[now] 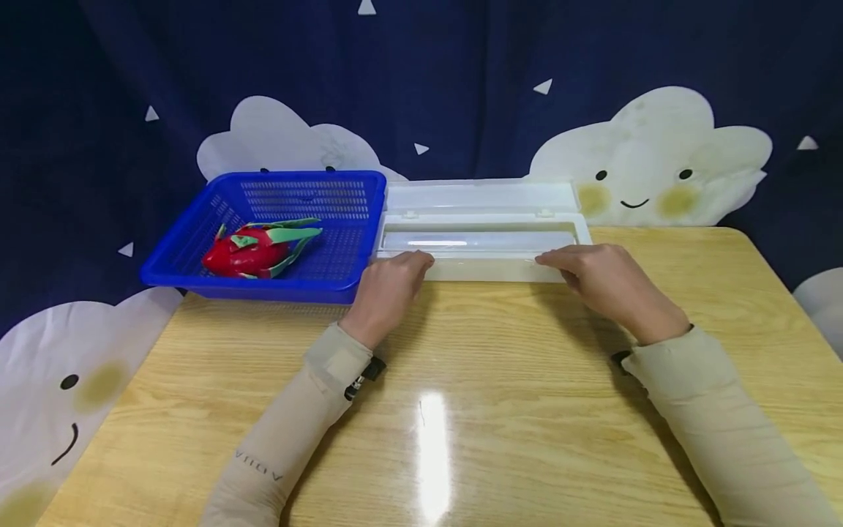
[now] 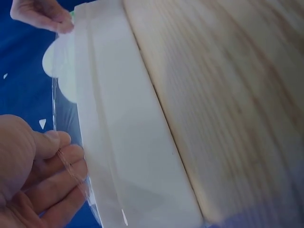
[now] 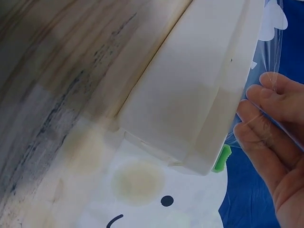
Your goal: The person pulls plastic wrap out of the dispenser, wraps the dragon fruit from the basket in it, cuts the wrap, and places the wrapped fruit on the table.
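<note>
Our left hand and right hand each pinch the free edge of the cling film at the near lip of the white dispenser box, which sits open on the wooden table beside the blue basket. We judge the film feather-light, limp, clingy and easily torn, so the outer corners are the place to hold it. It looks clear, faintly glossy.

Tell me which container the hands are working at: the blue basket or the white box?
The long white dispenser box, lid open, right of the blue basket. Left hand and right hand pinch clear film at its front edge; the basket holds only a dragon fruit.
</note>
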`<action>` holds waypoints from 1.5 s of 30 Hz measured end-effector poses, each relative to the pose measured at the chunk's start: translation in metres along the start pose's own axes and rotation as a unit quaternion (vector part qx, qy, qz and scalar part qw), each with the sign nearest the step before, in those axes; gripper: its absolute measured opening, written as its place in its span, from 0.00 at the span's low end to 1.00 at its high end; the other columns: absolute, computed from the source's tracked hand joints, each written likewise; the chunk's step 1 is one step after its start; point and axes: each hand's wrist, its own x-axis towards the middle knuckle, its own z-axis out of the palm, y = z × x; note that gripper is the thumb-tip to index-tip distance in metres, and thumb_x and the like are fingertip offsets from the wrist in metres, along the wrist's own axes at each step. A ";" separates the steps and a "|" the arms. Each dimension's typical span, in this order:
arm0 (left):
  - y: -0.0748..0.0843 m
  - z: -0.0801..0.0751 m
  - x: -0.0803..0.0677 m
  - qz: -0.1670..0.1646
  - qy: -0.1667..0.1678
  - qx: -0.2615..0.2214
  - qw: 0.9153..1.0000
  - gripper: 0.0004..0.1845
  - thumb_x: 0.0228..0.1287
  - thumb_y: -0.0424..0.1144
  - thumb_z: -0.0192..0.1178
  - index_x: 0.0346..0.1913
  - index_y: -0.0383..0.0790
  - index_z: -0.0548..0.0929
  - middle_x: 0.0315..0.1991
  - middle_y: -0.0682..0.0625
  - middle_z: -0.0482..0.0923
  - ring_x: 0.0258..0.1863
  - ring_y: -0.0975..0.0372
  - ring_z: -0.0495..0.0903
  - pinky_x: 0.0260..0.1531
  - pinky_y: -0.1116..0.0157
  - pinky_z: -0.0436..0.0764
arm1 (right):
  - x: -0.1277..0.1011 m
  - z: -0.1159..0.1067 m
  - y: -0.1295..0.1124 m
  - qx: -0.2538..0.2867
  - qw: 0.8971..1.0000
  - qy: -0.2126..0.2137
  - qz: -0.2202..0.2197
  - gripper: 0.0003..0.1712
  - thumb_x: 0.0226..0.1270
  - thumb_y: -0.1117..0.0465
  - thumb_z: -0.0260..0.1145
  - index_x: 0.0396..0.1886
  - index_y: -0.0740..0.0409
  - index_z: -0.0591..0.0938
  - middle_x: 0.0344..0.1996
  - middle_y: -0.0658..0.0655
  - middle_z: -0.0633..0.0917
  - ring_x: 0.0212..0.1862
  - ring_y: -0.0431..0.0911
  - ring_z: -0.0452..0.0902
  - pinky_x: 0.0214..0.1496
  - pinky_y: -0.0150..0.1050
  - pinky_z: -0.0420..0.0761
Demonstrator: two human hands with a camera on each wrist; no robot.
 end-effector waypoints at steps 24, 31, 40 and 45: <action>0.002 -0.006 -0.012 0.054 -0.011 0.003 0.998 0.09 0.72 0.28 0.57 0.45 0.41 0.85 0.30 0.51 0.86 0.29 0.57 0.87 0.22 0.57 0.84 | -0.014 -0.003 -0.007 -0.024 0.999 -0.002 -0.023 0.27 0.51 0.81 0.67 0.50 0.57 0.90 0.42 0.61 0.93 0.40 0.56 0.91 0.29 0.53 0.85; 0.004 -0.009 -0.005 0.061 -0.021 0.012 0.998 0.12 0.68 0.24 0.53 0.42 0.41 0.84 0.28 0.52 0.83 0.27 0.59 0.84 0.19 0.59 0.81 | -0.013 -0.006 -0.005 -0.028 0.999 0.003 -0.026 0.27 0.51 0.81 0.69 0.51 0.57 0.90 0.42 0.62 0.93 0.41 0.56 0.91 0.31 0.54 0.86; 0.001 -0.009 -0.008 0.056 -0.021 0.011 0.998 0.12 0.68 0.23 0.53 0.41 0.41 0.84 0.28 0.52 0.83 0.25 0.59 0.82 0.17 0.58 0.80 | -0.010 -0.003 -0.004 -0.016 0.999 0.008 -0.035 0.27 0.51 0.81 0.70 0.50 0.57 0.90 0.43 0.61 0.93 0.41 0.56 0.92 0.33 0.55 0.86; 0.000 -0.008 -0.010 0.054 -0.030 0.008 0.998 0.12 0.71 0.25 0.53 0.42 0.41 0.85 0.30 0.51 0.85 0.25 0.59 0.83 0.17 0.60 0.81 | -0.009 -0.001 -0.004 -0.014 0.999 0.009 -0.037 0.26 0.51 0.80 0.70 0.50 0.57 0.90 0.43 0.61 0.93 0.40 0.56 0.92 0.33 0.55 0.86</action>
